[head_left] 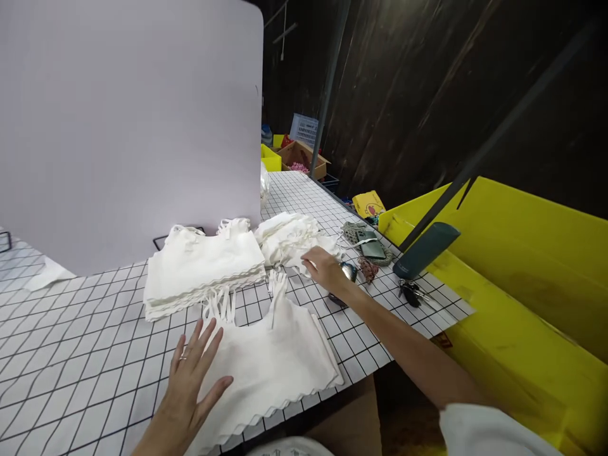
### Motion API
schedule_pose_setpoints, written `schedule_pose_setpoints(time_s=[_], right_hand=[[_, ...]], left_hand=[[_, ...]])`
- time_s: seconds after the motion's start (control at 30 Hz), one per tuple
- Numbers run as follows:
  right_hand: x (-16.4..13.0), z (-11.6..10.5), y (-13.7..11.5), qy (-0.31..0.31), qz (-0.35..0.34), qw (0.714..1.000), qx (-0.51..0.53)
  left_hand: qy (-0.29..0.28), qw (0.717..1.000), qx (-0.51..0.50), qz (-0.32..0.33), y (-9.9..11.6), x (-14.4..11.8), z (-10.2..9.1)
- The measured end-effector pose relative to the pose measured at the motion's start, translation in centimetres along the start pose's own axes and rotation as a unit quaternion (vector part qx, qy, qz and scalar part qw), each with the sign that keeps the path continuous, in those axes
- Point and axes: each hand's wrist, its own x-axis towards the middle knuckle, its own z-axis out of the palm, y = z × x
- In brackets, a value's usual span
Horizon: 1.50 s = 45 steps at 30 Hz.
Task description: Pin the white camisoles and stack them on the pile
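My left hand (190, 380) lies spread, fingers apart, over the left side of a small stack of white strappy camisole tops (273, 354) with wavy hems. Stretched out to the right, my right hand (327, 271) has its fingers curled together at the near edge of a loose, crumpled pile of white camisole tops (285, 234), pinching the cloth of one. Between the hands and the upright board sits a neater, thicker stack of white camisole tops (204, 266), straps pointing away from me.
A large pale board (133, 126) stands on the checked tabletop (95, 342). To the right are a dark rounded object (349, 272), a phone (370, 244), a brown scrunchie (368, 269), keys (413, 292) and a dark green bottle (425, 250). Yellow bins (522, 253) flank the table.
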Motion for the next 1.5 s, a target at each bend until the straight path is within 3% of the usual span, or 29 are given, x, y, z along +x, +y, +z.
schedule_pose_setpoints(time_s=[0.1,0.17,0.27,0.37,0.5,0.63,0.77,0.83,0.9,1.03,1.1,1.2,1.27,1.33,1.4,1.5], right_hand=[[5.0,0.9,0.8,0.004,0.027,1.000,-0.001],[7.5,0.3,1.7,0.022,0.058,0.998,0.012],[11.4,-3.2,3.2,0.087,0.095,0.991,0.046],[15.7,-8.9,3.3,0.167,0.101,0.977,0.087],[20.3,-16.8,0.4,0.251,0.071,0.947,0.189],[22.8,-22.9,-3.5,0.335,-0.034,0.869,0.362],[23.0,-27.1,-6.8,0.280,-0.080,0.894,0.341],[22.1,-28.2,-9.0,0.283,-0.114,0.887,0.346],[20.8,-28.6,-11.8,0.285,-0.154,0.878,0.352],[18.9,-28.9,-17.2,0.238,-0.190,0.876,0.375],[18.8,-29.1,-18.4,0.230,-0.199,0.870,0.387],[19.3,-29.2,-17.2,0.235,-0.208,0.852,0.419],[18.9,-28.5,-15.1,0.245,-0.195,0.846,0.431],[16.9,-26.7,-13.0,0.247,-0.156,0.872,0.393],[13.1,-24.0,-12.3,0.231,-0.127,0.915,0.305],[4.6,-19.5,-14.5,0.195,-0.182,0.923,0.277]], left_hand=[[0.025,0.999,-0.033,0.005,-0.6,0.5,-1.2],[0.039,0.998,-0.051,-0.012,-1.6,0.1,-2.0],[0.047,0.988,-0.095,-0.112,-3.1,-0.8,-3.4],[0.057,0.969,-0.144,-0.194,-4.0,-0.1,-4.4],[0.078,0.957,-0.206,-0.191,-3.9,4.7,-5.3],[0.021,0.944,-0.297,-0.140,-2.4,11.0,-5.6],[-0.032,0.899,-0.419,-0.121,0.0,15.7,-5.2],[-0.037,0.875,-0.469,-0.114,1.4,17.5,-4.8],[-0.020,0.861,-0.496,-0.111,2.7,19.3,-4.4],[0.045,0.862,-0.493,-0.114,5.0,22.7,-4.0],[0.030,0.830,-0.543,-0.124,5.9,23.6,-4.0],[0.015,0.739,-0.656,-0.152,6.5,23.2,-4.7],[0.037,0.699,-0.686,-0.199,6.3,21.7,-5.7],[0.058,0.683,-0.680,-0.259,5.6,19.8,-7.0],[0.071,0.677,-0.667,-0.302,4.7,17.8,-8.4],[0.081,0.681,-0.648,-0.333,3.3,15.1,-9.3]])
